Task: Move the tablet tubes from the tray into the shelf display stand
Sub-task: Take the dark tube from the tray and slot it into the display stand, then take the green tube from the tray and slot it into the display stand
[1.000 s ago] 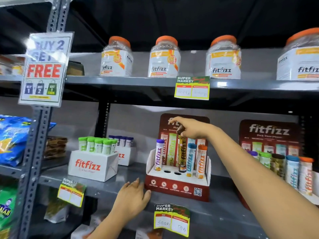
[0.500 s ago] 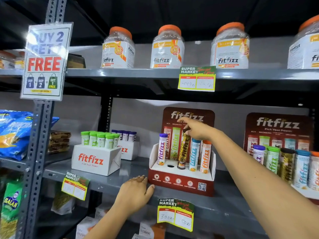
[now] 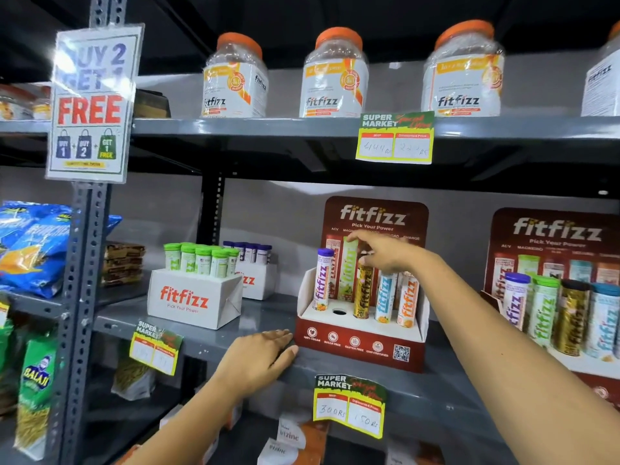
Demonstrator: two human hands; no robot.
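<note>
the gold tube (image 3: 364,290) is being seated in the display stand (image 3: 360,344), its cap pinched by right hand (image 3: 385,251) fingers; the left hand (image 3: 265,355) lies flat, fingers together, on the shelf (image 3: 268,318). release is called for next, then the empty hole (image 3: 339,311) filled.

Both forearms are bare up to the picture's edge, with no sleeve showing on either. The left hand (image 3: 260,359) and the right hand (image 3: 385,251) are bare too, with no glove, and no ring, watch or band can be seen on the fingers or wrists.
</note>
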